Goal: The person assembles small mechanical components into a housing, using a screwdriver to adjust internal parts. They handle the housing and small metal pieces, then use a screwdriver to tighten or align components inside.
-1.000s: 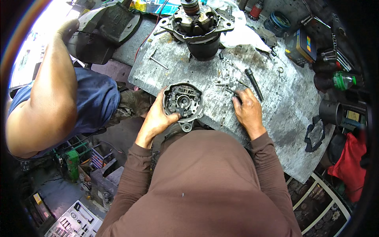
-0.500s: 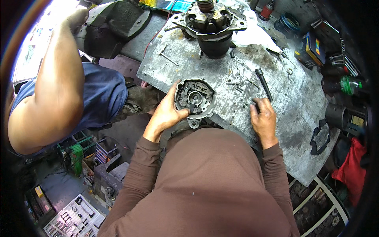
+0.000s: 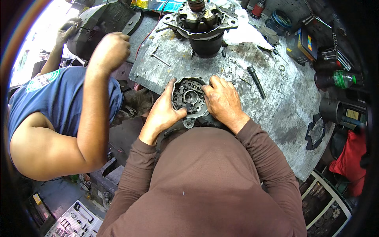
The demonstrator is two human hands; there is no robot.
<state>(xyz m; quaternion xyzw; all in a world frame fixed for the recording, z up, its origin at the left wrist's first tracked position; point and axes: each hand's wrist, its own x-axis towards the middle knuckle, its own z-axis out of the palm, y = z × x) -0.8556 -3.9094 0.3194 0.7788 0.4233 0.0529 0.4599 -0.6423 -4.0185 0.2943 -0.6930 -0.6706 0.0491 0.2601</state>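
Note:
A round metal alternator end housing (image 3: 197, 107), with dark electrical parts and a round central opening facing up, sits at the table's near edge. My left hand (image 3: 161, 115) grips its left side, the thumb over the lower rim and the fingers along the outer wall. At the upper right rim is my right hand (image 3: 224, 99), its fingers bent together and their tips over the inside of the housing. Whatever is between those fingertips is hidden. Just right of that hand lie small loose metal pieces (image 3: 244, 82), partly covered by it.
A larger alternator body (image 3: 203, 29) stands at the table's back. A black flashlight-like tool (image 3: 256, 82) and a metal T-shaped rod (image 3: 160, 59) lie on the worn metal table (image 3: 276, 118). Another person's bare arm (image 3: 94, 106) is close on the left, beside a dark curved casing (image 3: 100, 29).
My right hand has moved left from the loose pieces to the housing's rim. My left hand keeps its hold. The other person has lowered one arm away from the dark casing.

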